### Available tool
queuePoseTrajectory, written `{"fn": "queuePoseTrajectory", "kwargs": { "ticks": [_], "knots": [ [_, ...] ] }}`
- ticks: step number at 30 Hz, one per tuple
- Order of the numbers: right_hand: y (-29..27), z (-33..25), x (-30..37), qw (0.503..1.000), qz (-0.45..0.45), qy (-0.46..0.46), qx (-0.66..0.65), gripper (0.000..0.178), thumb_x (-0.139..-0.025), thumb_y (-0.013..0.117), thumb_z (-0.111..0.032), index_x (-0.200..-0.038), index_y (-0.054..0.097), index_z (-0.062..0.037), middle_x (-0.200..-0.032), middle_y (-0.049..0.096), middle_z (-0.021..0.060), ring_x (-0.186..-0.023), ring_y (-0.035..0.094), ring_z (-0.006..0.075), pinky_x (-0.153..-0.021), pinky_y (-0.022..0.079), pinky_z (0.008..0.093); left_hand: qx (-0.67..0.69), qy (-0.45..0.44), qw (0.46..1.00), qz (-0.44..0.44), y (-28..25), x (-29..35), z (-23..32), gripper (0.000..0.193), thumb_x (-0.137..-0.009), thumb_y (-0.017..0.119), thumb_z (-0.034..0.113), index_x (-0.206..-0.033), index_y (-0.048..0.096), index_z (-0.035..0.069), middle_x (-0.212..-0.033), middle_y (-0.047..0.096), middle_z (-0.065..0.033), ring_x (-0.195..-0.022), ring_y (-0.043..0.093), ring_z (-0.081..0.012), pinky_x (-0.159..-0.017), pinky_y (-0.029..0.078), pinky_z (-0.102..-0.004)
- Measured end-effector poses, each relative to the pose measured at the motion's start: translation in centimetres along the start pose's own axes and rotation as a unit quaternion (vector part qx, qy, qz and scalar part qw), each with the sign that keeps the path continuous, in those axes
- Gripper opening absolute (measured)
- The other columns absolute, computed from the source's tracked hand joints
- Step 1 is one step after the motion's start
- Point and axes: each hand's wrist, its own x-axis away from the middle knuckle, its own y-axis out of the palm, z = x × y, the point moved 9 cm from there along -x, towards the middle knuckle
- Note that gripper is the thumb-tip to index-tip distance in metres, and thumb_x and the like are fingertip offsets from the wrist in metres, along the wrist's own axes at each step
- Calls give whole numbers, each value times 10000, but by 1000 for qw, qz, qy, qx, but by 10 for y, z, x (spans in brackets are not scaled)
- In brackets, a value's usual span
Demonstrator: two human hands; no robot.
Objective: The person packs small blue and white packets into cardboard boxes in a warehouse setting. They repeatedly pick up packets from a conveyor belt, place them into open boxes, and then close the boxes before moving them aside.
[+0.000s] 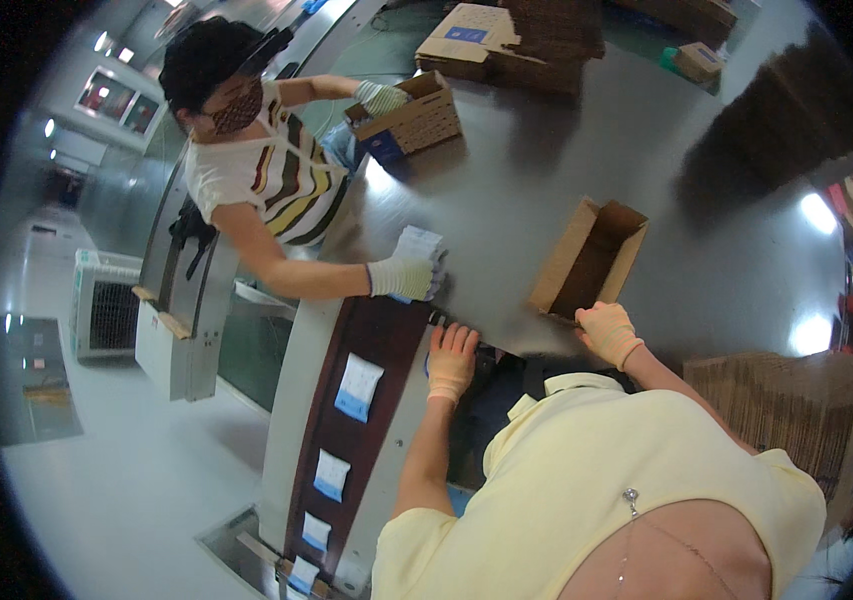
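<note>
My right hand (607, 334), in a thin light glove, has its fingers closed on the near end of an open cardboard box (553, 274). The box stands on the metal table (506, 190), and its inside looks bare where I can see it. My left hand (452, 360), gloved too, lies with fingers stretched over the table's edge beside the conveyor belt (376, 400). It holds nothing. Small white-and-blue packets (356, 387) lie spaced along the dark belt. Just beyond my left hand, a co-worker's gloved hand (401, 277) grips a bunch of packets (418, 243).
Across on the left stands the co-worker (276, 170), whose other hand reaches into a second cardboard box (414, 128). Flattened cartons are stacked at the far side (536, 50) and at my right (796, 400). A small carton (696, 62) sits at the far right.
</note>
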Motion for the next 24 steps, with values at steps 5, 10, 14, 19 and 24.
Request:
{"fn": "queuePoseTrajectory", "kwargs": {
  "ticks": [5,10,14,19,24],
  "knots": [
    [0,-4,1,1000,-4,-3,8,211,-879,605,-301,-943,627,-100,-843,669,52,-903,617,242,-750,500,395,-3,-8,1000,0,8,4,-4,458,-732,651,135,-1178,545,137,-1210,545,-58,-1214,460,-265,-1080,274,-504],
    [3,-8,-4,1000,-6,-13,13,185,-872,602,-278,-939,613,-107,-840,667,52,-889,618,239,-740,502,401,4,-7,1000,17,5,5,-3,427,-727,651,135,-1145,570,124,-1188,564,-61,-1195,478,-268,-1067,294,-499],
    [-5,-7,0,999,38,-21,-32,172,-852,608,-253,-937,607,-103,-829,665,61,-866,623,239,-726,502,405,1,-6,1000,17,2,2,-2,410,-735,645,141,-1139,577,121,-1173,576,-63,-1185,487,-269,-1062,299,-500],
    [5,-12,-1,995,66,-74,-9,158,-841,609,-231,-933,594,-104,-801,662,72,-853,625,243,-702,503,404,0,-15,1000,19,5,3,-3,393,-745,640,145,-1134,589,121,-1179,580,-65,-1182,493,-268,-1059,303,-496],
    [2,-26,-16,996,47,-66,31,157,-848,608,-237,-917,589,-97,-785,663,71,-846,627,245,-690,501,396,0,-14,1000,23,5,8,-3,368,-752,630,146,-1119,601,127,-1188,580,-63,-1192,489,-266,-1067,295,-497]
  ]
}}
